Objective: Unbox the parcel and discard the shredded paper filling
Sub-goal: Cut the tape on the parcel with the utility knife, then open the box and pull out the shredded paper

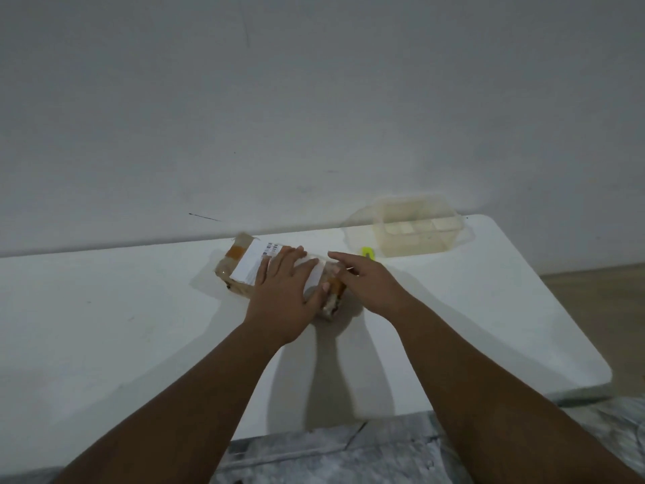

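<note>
Parcel (279, 274), brown cardboard under glossy clear tape, white shipping label on top, lying flat near far edge of white table (104, 326). Still sealed; no shredded paper visible yet.

Left hand (284, 295) pressed flat on top of parcel, fingers spread and released, pinning rather than gripping. Right hand (366, 282) at parcel's right end, fingers loosely curled, index extended; thumb and fingertips apparently picking at tape edge. Firm pinch or mere touch: cannot tell, frame blurred there.

Small yellow-green object (367, 252) just beyond right hand, possibly a cutter; too small to confirm. Clear plastic lidded container (415, 227) behind it, against grey wall.

Risks, as judgement: tape slick, likely to tear in strips instead of lifting clean. Hard pull with only flat palm holding could slide parcel toward far edge. Sudden opening could scatter filling across table.
</note>
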